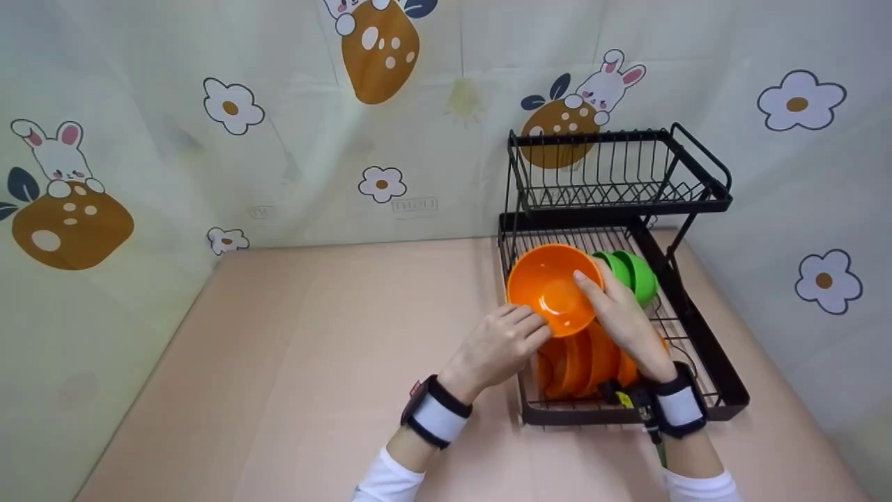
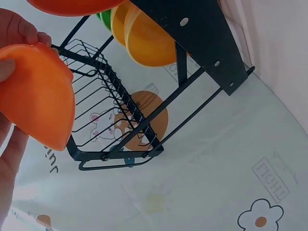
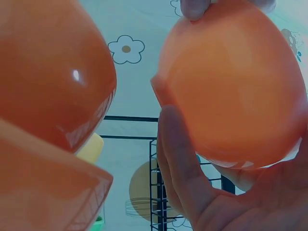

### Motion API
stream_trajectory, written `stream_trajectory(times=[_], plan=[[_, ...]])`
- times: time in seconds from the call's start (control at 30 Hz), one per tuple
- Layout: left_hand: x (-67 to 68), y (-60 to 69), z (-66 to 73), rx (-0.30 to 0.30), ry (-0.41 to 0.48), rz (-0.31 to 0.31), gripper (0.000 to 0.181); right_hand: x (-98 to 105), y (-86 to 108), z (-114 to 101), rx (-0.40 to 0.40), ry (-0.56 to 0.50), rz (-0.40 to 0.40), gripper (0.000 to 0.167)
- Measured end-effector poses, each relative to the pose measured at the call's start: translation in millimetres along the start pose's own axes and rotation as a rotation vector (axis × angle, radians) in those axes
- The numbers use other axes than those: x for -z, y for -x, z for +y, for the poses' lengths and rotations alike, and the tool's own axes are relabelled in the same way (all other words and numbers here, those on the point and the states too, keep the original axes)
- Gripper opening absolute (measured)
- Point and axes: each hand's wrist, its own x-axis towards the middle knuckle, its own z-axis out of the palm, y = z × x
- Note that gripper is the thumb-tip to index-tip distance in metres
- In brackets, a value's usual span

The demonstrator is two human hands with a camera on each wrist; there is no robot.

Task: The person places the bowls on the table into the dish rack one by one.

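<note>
Both hands hold an orange bowl (image 1: 543, 275) tilted above the lower tier of a black dish rack (image 1: 697, 341), its inside facing the head camera. My right hand (image 1: 626, 322) grips the right rim, thumb lying over the inside. At the lower left rim, my left hand (image 1: 498, 343) pinches the bowl with curled fingers. The right wrist view shows the bowl's rounded underside (image 3: 236, 86), with fingers around it. Below the held bowl, several orange bowls (image 1: 582, 362) stand on edge in a row. Green bowls (image 1: 640, 277) stand behind the right hand, partly hidden by it.
The rack's upper tier (image 1: 620, 202) rises behind the bowls, on slanted supports. The rack stands on a pale pink table (image 1: 313, 362), to the right. A printed curtain (image 1: 300, 125) with rabbits and flowers hangs behind and along the sides.
</note>
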Motion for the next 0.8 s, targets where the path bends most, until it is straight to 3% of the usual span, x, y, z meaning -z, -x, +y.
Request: stream_trajectory(times=[0.13, 0.33, 0.53, 0.63, 0.8], plan=[[1.0, -1.0, 1.6, 0.007, 0.020, -0.016, 0.008, -6.9, 11.3, -35.9, 0.015, 0.033, 0.024, 0.056], [0.7, -2.3, 2.1, 0.038, 0.059, 0.006, 0.012, -11.9, 24.0, -80.7, -0.054, 0.187, 0.091, 0.047], [-4.5, -1.3, 1.6, 0.081, 0.100, 0.046, 0.021, -0.9, 25.7, -88.5, -0.051, 0.297, 0.155, 0.042], [-5.5, -0.5, 2.2, 0.122, 0.099, 0.003, 0.026, 8.7, 27.1, -89.1, -0.061, 0.335, 0.178, 0.043], [-5.1, 3.5, 4.0, 0.216, 0.034, -0.168, 0.026, 25.9, 30.6, -89.0, -0.058, 0.398, 0.199, 0.045]])
